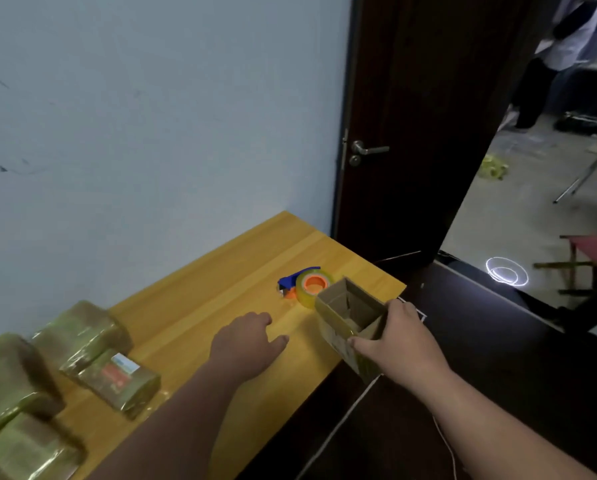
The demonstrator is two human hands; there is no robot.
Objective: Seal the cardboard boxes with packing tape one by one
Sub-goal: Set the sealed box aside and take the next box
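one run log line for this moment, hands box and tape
right hand: holds open box at table edge | left hand: open, over table | tape dispenser: untouched, behind box | sealed boxes: left

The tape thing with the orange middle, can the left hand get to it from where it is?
Probably yes. The left hand hovers open over the table, and only bare wood lies between it and the tape dispenser. The open box in the right hand sits off to the side.
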